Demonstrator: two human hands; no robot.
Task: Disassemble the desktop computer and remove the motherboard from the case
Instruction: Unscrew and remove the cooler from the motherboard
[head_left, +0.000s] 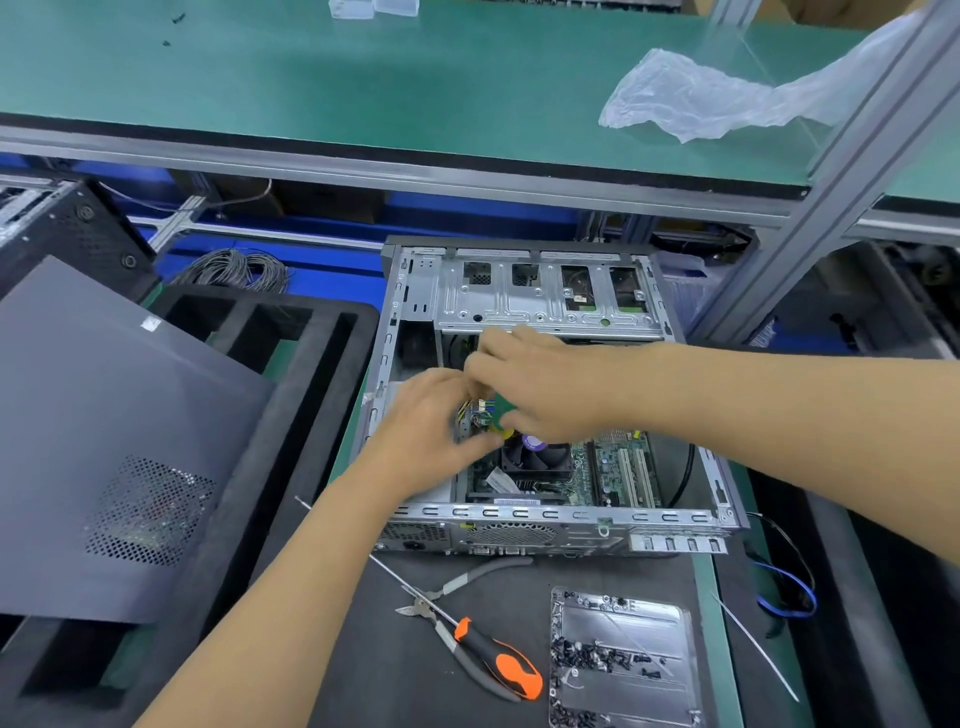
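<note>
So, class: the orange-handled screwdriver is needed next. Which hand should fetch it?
Probably the left hand: the orange-and-black-handled screwdriver lies before the grey metal case, just beside the left forearm. The right hand would have to cross over.

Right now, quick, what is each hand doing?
Left hand: fingers curled around the cable connector inside the computer case.
Right hand: pinching a small green part; what it is cannot be told.
</note>
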